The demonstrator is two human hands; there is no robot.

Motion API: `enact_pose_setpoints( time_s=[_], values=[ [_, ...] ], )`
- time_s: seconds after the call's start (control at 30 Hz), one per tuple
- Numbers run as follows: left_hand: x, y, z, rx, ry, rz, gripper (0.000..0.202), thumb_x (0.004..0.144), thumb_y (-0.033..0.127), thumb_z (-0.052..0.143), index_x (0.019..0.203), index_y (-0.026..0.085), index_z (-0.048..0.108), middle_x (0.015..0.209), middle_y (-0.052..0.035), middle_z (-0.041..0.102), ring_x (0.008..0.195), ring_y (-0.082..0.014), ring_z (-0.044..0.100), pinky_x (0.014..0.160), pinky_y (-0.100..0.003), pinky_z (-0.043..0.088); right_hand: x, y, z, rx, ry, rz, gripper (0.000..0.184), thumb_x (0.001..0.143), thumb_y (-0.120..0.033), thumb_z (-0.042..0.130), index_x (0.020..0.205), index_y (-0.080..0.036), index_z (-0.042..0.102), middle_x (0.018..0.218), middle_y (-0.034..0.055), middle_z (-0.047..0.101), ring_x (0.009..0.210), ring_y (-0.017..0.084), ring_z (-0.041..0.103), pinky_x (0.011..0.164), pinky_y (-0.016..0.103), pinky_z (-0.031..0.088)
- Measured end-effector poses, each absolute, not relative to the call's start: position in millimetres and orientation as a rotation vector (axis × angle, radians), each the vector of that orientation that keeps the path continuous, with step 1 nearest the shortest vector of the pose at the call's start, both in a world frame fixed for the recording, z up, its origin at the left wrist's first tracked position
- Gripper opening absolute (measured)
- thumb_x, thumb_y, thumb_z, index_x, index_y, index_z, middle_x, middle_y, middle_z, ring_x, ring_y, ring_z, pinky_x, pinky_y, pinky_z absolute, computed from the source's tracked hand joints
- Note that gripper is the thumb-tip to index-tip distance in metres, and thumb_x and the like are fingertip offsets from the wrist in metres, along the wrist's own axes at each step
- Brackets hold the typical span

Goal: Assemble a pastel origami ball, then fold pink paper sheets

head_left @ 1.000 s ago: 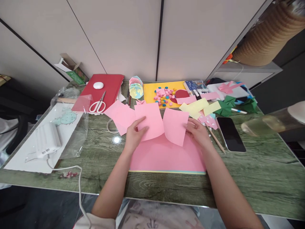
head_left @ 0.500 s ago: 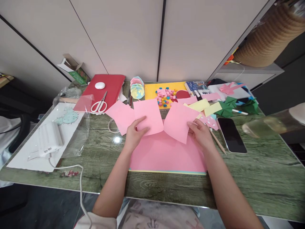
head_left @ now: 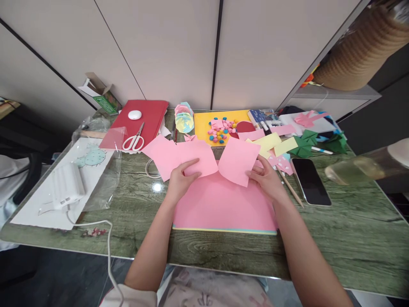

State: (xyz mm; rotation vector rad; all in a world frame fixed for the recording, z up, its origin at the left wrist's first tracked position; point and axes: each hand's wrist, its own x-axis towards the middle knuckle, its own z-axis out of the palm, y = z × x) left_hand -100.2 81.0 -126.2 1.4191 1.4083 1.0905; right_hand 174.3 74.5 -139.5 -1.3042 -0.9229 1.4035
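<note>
Between the thumb and fingers of my left hand (head_left: pixel 180 179) is a pink paper square (head_left: pixel 200 158), slightly bent, its upper edge leaning back. My right hand (head_left: pixel 268 177) pinches the right side of another pink paper piece (head_left: pixel 238 160), which curves at its lower left. The two pieces nearly meet in the middle. Below them lies a stack of large pink sheets (head_left: pixel 223 209), with blue and yellow edges showing at the front. Another pink paper piece (head_left: pixel 161 157) lies to the left, partly behind the held square. A small folded pink paper (head_left: pixel 191 137) shows behind it.
White scissors (head_left: pixel 134 140) rest by a red folder (head_left: pixel 143 113) at back left. A power bank (head_left: pixel 67 187) with a white cable lies left. To the right are a phone (head_left: pixel 311 181), a wooden pencil (head_left: pixel 292 189) and green folded papers (head_left: pixel 305 143). Small paper balls (head_left: pixel 220 132) sit behind.
The left square has tipped back, uncovering a small folded pink paper behind it. The right piece has shifted slightly left and up, with my right fingers now more around its edge.
</note>
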Motion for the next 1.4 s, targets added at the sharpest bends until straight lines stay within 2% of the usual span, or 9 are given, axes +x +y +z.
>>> enact_pose_setpoints(
  time_s=[0.37, 0.53, 0.6, 0.73, 0.83, 0.97, 1.1, 1.23, 1.4],
  values=[
    [-121.8, 86.6, -122.4, 1.47, 1.421, 1.166, 0.042, 0.068, 0.028, 0.069, 0.108, 0.021, 0.065, 0.118, -0.0057, 0.063, 0.111, -0.0237, 0.055, 0.098, -0.036, 0.04, 184.9, 76.1, -136.0, -1.294, -0.908, 1.315, 0.075, 0.06, -0.021, 0.074, 0.128, -0.032, 0.042, 0.091, -0.001, 0.07, 0.083, 0.018, 0.066, 0.076, 0.034, 0.053],
    [-161.0, 94.3, -129.4, 1.563, 1.725, 1.18, 0.033, 0.076, 0.028, 0.06, 0.108, 0.021, 0.063, 0.115, -0.0064, 0.062, 0.11, -0.025, 0.054, 0.099, -0.042, 0.038, 184.6, 75.2, -131.7, -1.287, -0.92, 1.362, 0.072, 0.059, -0.021, 0.074, 0.124, -0.032, 0.045, 0.088, -0.0017, 0.07, 0.083, 0.018, 0.066, 0.073, 0.033, 0.054],
    [-170.2, 92.5, -126.0, 1.626, 1.979, 1.245, 0.033, 0.077, 0.025, 0.06, 0.109, 0.019, 0.062, 0.126, -0.0101, 0.053, 0.12, -0.0294, 0.044, 0.103, -0.048, 0.028, 184.1, 73.5, -127.5, -1.291, -0.955, 1.393, 0.067, 0.06, -0.022, 0.074, 0.121, -0.031, 0.048, 0.087, -0.0015, 0.07, 0.08, 0.018, 0.066, 0.071, 0.032, 0.054],
    [-161.5, 79.5, -110.7, 1.733, 2.252, 1.499, 0.042, 0.081, 0.028, 0.058, 0.121, 0.018, 0.052, 0.149, -0.0089, 0.013, 0.133, -0.0388, 0.016, 0.107, -0.05, 0.011, 186.5, 63.9, -120.6, -1.308, -1.047, 1.492, 0.061, 0.063, -0.024, 0.072, 0.119, -0.03, 0.049, 0.086, -0.0008, 0.07, 0.077, 0.017, 0.066, 0.067, 0.031, 0.053],
    [-135.6, 64.5, -104.0, 1.939, 2.068, 1.433, 0.037, 0.082, 0.027, 0.056, 0.118, 0.019, 0.053, 0.145, -0.0104, 0.02, 0.132, -0.0339, 0.022, 0.103, -0.047, 0.027, 190.1, 48.9, -121.8, -1.343, -1.126, 1.562, 0.061, 0.067, -0.025, 0.07, 0.122, -0.029, 0.046, 0.084, -0.0004, 0.07, 0.076, 0.017, 0.064, 0.064, 0.029, 0.052],
    [-96.6, 41.4, -109.6, 2.372, 1.529, 0.933, 0.029, 0.085, 0.018, 0.05, 0.113, 0.022, 0.054, 0.134, -0.0104, 0.042, 0.123, -0.0245, 0.04, 0.096, -0.043, 0.039, 191.5, 26.0, -130.3, -1.397, -1.208, 1.611, 0.06, 0.071, -0.026, 0.066, 0.126, -0.027, 0.043, 0.08, -0.0006, 0.067, 0.072, 0.016, 0.062, 0.06, 0.027, 0.049],
    [-71.6, 24.3, -121.7, 2.609, 1.152, 0.608, 0.026, 0.087, 0.019, 0.047, 0.112, 0.021, 0.054, 0.129, -0.0098, 0.051, 0.121, -0.023, 0.043, 0.096, -0.042, 0.039, 189.6, 13.2, -138.5, -1.42, -1.308, 1.609, 0.057, 0.074, -0.027, 0.062, 0.127, -0.025, 0.042, 0.072, -0.0016, 0.065, 0.07, 0.017, 0.061, 0.058, 0.028, 0.049],
    [-61.4, 18.1, -133.3, 2.713, 1.083, 0.391, 0.034, 0.089, 0.029, 0.046, 0.121, 0.019, 0.05, 0.136, -0.0105, 0.046, 0.126, -0.0244, 0.038, 0.102, -0.045, 0.032, 187.3, 10.4, -144.0, -1.467, -1.413, 1.508, 0.052, 0.077, -0.029, 0.06, 0.125, -0.023, 0.044, 0.073, -0.0008, 0.065, 0.071, 0.017, 0.062, 0.061, 0.03, 0.05],
    [-59.2, 15.0, -139.9, 2.745, 1.096, 0.244, 0.044, 0.089, 0.039, 0.044, 0.128, 0.018, 0.044, 0.141, -0.0101, 0.04, 0.131, -0.0267, 0.032, 0.107, -0.051, 0.024, 181.9, 11.3, -143.2, -1.581, -1.593, 1.051, 0.034, 0.079, -0.031, 0.058, 0.112, -0.022, 0.058, 0.085, 0.0029, 0.071, 0.079, 0.019, 0.066, 0.07, 0.033, 0.054]
  ],
)
